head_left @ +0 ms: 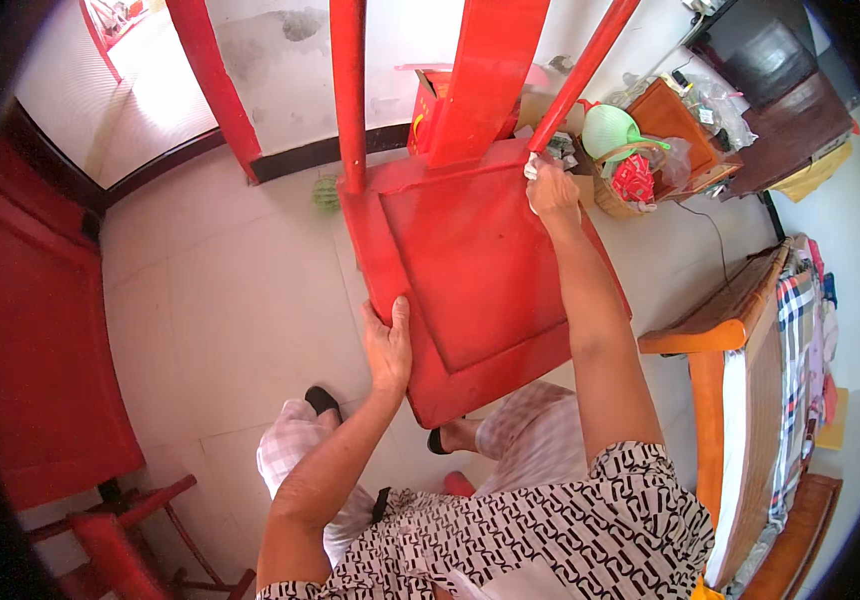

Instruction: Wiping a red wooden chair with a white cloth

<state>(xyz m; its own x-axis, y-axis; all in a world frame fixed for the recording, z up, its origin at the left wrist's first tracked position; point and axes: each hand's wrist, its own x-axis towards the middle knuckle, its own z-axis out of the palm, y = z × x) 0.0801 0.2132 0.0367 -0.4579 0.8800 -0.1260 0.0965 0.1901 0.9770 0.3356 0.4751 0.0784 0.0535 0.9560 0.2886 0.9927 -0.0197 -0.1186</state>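
A red wooden chair [480,260] stands in front of me, its seat tilted in view and its back posts rising toward the top. My left hand [388,345] grips the seat's left edge, thumb on top and fingers wrapped underneath. At the seat's far right corner, my right hand [554,192] is closed on a white cloth [531,168], pressing it against the foot of the right back post [580,75]. Most of the cloth is hidden by the fingers. The chair's legs are out of sight under the seat.
A wicker basket [618,203] with a green fan [608,132] and a red bag sits beyond my right hand. On the right is a wooden-framed bed [718,337]. A red table [55,340] and a red stool [110,545] are at left. A striped green ball [326,194] lies behind the chair.
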